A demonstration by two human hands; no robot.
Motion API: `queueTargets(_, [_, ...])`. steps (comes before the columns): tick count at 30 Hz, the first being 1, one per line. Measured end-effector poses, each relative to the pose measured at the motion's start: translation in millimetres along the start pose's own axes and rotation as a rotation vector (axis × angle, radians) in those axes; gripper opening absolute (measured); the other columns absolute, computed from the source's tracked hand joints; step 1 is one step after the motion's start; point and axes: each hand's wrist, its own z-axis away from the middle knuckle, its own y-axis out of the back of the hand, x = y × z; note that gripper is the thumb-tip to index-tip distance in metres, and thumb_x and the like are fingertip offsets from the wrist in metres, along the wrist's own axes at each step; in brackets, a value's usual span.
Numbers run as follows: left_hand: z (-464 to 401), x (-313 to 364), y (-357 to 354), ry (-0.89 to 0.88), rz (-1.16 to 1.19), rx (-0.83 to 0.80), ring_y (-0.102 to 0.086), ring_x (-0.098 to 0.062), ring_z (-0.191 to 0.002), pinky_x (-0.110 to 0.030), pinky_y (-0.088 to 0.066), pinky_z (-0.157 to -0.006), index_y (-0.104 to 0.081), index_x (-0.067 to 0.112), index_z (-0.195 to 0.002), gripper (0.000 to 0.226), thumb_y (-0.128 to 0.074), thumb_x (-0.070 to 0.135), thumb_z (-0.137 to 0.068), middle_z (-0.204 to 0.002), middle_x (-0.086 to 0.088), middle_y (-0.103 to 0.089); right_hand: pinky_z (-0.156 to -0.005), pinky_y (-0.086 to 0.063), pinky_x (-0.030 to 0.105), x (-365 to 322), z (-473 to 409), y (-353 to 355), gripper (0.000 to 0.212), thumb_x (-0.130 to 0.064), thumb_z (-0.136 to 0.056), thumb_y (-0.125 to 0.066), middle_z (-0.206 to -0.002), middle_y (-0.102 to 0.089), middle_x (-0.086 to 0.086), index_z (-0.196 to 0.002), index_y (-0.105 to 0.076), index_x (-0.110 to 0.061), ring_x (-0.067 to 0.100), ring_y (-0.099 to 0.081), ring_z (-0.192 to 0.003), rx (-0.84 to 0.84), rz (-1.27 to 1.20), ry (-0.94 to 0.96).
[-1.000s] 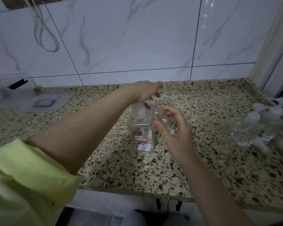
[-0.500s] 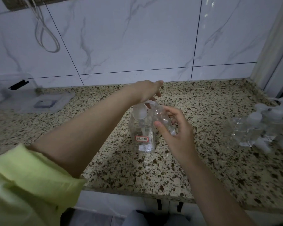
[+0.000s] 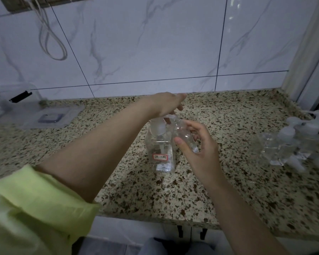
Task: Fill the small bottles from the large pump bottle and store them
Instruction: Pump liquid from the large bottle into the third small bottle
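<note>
The left hand (image 3: 167, 103) lies palm-down on top of the large clear square pump bottle (image 3: 161, 151), its fingers stretched out nearly straight over the pump head and curled round nothing. The right hand (image 3: 197, 150) grips a small clear plastic bottle (image 3: 184, 134), thumb on the near side and fingers curled round the far side. That small bottle is tilted, its open neck leaning up against the spout of the pump bottle just beneath the left hand's fingers.

The pump bottle stands upright on the speckled granite surface (image 3: 155, 192), roughly in the middle of it. It carries a small white label with a red border (image 3: 160, 157) on its near face, and a little clear liquid shows at the bottom; a translucent white collar sits at its neck.

Well to the right of the pump bottle, near the surface's right end, stands a cluster of small clear bottles with white caps (image 3: 291, 142), packed close together; some white caps or pump tops lie on the surface beside them, too blurred to count. Far to the left of the pump bottle, against the wall, sits a clear plastic storage box (image 3: 13, 102) with a black clip, and its flat clear lid (image 3: 52, 116) lies just beside it. Behind the pump bottle rises a white marble-patterned tiled wall (image 3: 155, 43), with a looped white cable (image 3: 50, 37) hanging at its upper left. A rolled-up yellow-green sleeve (image 3: 35, 208) covers the left upper arm.
</note>
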Motion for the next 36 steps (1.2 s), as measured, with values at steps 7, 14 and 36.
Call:
queueTargets(7, [1.8,1.8,0.0,-0.010,-0.011,0.034,-0.058,-0.024,-0.115,-0.036,-0.037,-0.096,-0.065,0.019,-0.126,0.068,-0.013,0.056,-0.104,-0.117,-0.005,-0.071,-0.095,-0.051,0.028,2.0,-0.6,-0.1,0.044,-0.034,-0.088,-0.074,-0.116,-0.064,-0.025,-0.128,-0.059,-0.029,-0.001,-0.060,-0.110,0.007,0.005,0.006])
queueTargets(14, [3.2,-0.9,-1.5,-0.008,0.033,0.059,-0.059,-0.022,-0.111,-0.037,-0.035,-0.097,-0.066,0.021,-0.124,0.067,-0.013,0.057,-0.104,-0.113,-0.002,-0.073,-0.095,-0.047,0.016,0.5,-0.5,-0.2,0.042,-0.030,-0.089,-0.074,-0.116,-0.065,-0.024,-0.127,-0.058,-0.031,-0.001,-0.060,-0.112,0.002,0.001,0.013])
queueTargets(36, [9.1,4.4,4.2,-0.015,0.105,0.072,-0.062,-0.023,-0.108,-0.040,-0.044,-0.103,-0.066,0.017,-0.122,0.064,-0.017,0.054,-0.105,-0.105,-0.003,-0.075,-0.096,-0.052,0.032,-0.8,0.4,-1.6,0.040,-0.036,-0.088,-0.072,-0.117,-0.065,-0.024,-0.125,-0.057,-0.036,0.003,-0.061,-0.111,0.018,-0.003,0.001])
